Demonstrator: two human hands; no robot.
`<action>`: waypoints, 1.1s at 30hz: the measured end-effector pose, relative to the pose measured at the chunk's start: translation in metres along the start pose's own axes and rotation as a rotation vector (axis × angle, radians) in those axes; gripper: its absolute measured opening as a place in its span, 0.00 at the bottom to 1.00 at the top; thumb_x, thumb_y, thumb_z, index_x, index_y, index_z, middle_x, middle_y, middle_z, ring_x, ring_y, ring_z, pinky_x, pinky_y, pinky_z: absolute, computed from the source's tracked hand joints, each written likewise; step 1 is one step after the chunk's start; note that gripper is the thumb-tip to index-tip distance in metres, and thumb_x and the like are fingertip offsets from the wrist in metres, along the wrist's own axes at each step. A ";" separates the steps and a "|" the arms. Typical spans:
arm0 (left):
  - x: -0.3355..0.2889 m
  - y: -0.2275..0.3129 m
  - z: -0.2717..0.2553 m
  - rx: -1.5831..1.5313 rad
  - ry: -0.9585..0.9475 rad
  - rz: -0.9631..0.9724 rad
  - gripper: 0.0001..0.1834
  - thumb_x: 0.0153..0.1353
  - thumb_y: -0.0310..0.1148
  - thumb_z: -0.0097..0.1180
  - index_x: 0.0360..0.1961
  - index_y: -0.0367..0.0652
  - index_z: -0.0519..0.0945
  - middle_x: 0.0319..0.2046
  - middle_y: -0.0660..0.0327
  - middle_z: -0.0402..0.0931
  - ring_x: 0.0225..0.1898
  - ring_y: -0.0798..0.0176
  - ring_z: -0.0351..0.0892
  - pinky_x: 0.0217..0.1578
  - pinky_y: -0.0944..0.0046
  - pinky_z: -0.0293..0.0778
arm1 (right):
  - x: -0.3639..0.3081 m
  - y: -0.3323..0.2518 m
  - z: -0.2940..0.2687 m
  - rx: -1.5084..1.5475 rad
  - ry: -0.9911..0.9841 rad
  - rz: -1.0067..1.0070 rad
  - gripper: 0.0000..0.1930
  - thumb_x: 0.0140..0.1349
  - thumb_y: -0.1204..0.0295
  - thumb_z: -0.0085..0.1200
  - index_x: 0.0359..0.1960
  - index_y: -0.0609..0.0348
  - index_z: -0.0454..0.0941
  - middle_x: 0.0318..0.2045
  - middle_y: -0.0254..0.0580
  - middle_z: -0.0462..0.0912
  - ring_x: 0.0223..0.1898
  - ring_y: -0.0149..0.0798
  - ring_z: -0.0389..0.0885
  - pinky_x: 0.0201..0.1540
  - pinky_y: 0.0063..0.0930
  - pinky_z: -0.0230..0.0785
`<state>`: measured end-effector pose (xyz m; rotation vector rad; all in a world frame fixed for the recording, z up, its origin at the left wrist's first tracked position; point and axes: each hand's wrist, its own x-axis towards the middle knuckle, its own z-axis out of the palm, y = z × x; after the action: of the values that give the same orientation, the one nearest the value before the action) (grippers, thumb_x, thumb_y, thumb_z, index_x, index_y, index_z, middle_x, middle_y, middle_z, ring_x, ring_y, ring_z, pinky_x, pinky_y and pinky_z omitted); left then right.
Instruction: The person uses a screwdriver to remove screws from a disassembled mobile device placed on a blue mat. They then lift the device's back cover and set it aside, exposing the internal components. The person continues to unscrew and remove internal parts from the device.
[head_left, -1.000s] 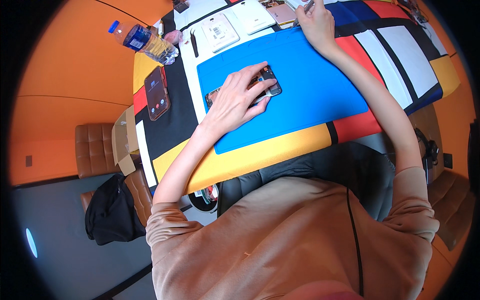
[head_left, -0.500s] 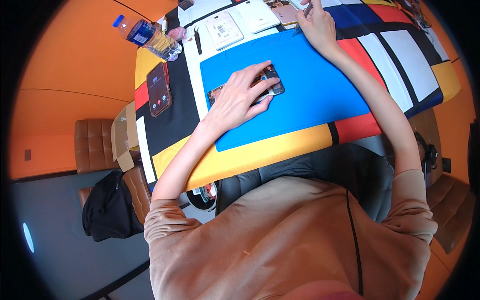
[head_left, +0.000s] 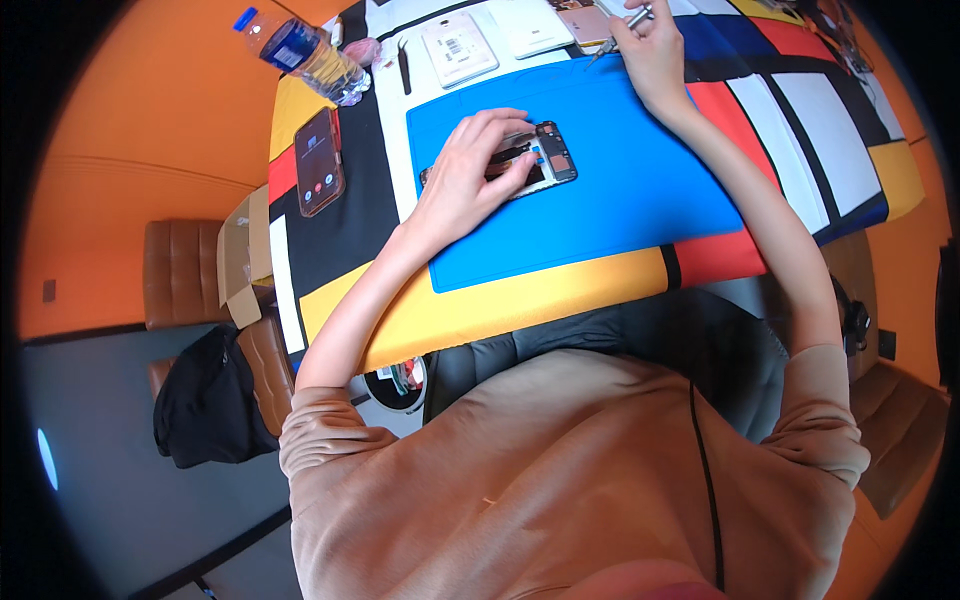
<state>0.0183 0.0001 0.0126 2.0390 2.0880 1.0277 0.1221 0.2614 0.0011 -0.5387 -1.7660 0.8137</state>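
An opened phone [head_left: 560,150] with its inner parts bare lies on the blue mat [head_left: 640,190]. Over its left half rests my left hand [head_left: 465,165], fingers along the far edge and thumb across the near part, gripping it and hiding much of it. Beyond the mat's far right corner, my right hand [head_left: 655,60] is closed round a slim metal screwdriver [head_left: 641,17], whose thin tip points down and left toward the mat's far edge.
Tweezers [head_left: 404,68], a white phone back [head_left: 460,50], another white phone [head_left: 535,28] and a pinkish phone [head_left: 582,22] lie past the mat. A water bottle [head_left: 310,60] and a lit phone [head_left: 320,165] are at left. Cables [head_left: 820,22] lie far right.
My left hand's fingers have drawn back left, baring more of the opened phone's right end. My right hand has shifted slightly, and the screwdriver shows more plainly. The whole view has moved a little.
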 end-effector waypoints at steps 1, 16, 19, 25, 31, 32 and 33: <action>0.002 -0.003 -0.001 0.016 0.039 0.005 0.14 0.69 0.35 0.61 0.52 0.40 0.81 0.56 0.54 0.77 0.56 0.55 0.77 0.56 0.58 0.74 | -0.005 -0.004 0.002 0.064 -0.010 0.023 0.11 0.68 0.71 0.57 0.46 0.62 0.73 0.27 0.42 0.78 0.24 0.39 0.77 0.30 0.34 0.72; 0.001 -0.019 0.000 -0.191 0.004 -0.126 0.12 0.64 0.36 0.68 0.43 0.40 0.87 0.51 0.60 0.80 0.48 0.66 0.83 0.51 0.67 0.80 | -0.058 -0.026 0.017 0.527 -0.487 0.059 0.16 0.71 0.74 0.61 0.50 0.56 0.65 0.29 0.28 0.75 0.27 0.15 0.72 0.26 0.11 0.57; 0.001 -0.021 0.002 -0.204 0.014 -0.117 0.11 0.65 0.36 0.68 0.41 0.40 0.88 0.52 0.60 0.81 0.48 0.66 0.83 0.51 0.67 0.80 | -0.058 -0.026 0.016 0.537 -0.514 0.062 0.15 0.71 0.75 0.61 0.50 0.55 0.64 0.29 0.29 0.76 0.27 0.15 0.72 0.26 0.10 0.57; 0.001 -0.022 0.001 -0.220 0.003 -0.149 0.11 0.65 0.37 0.68 0.40 0.40 0.88 0.52 0.59 0.81 0.49 0.66 0.83 0.51 0.66 0.80 | -0.058 -0.025 0.014 0.537 -0.532 0.043 0.15 0.71 0.75 0.61 0.50 0.55 0.64 0.29 0.29 0.76 0.28 0.15 0.73 0.26 0.09 0.58; 0.001 -0.022 0.003 -0.219 0.031 -0.135 0.11 0.64 0.38 0.68 0.39 0.40 0.88 0.50 0.60 0.82 0.48 0.64 0.83 0.49 0.64 0.80 | -0.059 -0.027 0.016 0.556 -0.529 0.023 0.16 0.71 0.76 0.60 0.51 0.56 0.64 0.30 0.30 0.76 0.29 0.15 0.74 0.28 0.09 0.61; 0.001 -0.022 0.003 -0.237 0.049 -0.124 0.11 0.64 0.39 0.69 0.39 0.41 0.88 0.48 0.60 0.83 0.47 0.62 0.83 0.48 0.63 0.80 | -0.060 -0.027 0.017 0.554 -0.526 0.022 0.16 0.71 0.76 0.60 0.51 0.56 0.64 0.30 0.30 0.76 0.29 0.15 0.74 0.28 0.10 0.61; 0.002 -0.022 0.004 -0.244 0.064 -0.123 0.12 0.63 0.40 0.69 0.39 0.42 0.88 0.45 0.60 0.84 0.47 0.60 0.82 0.46 0.61 0.80 | -0.060 -0.027 0.017 0.553 -0.524 0.022 0.16 0.71 0.76 0.60 0.52 0.56 0.64 0.30 0.30 0.76 0.29 0.16 0.74 0.28 0.10 0.61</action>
<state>0.0011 0.0050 -0.0002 1.7632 1.9740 1.2706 0.1268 0.1968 -0.0204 0.0344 -1.8777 1.4928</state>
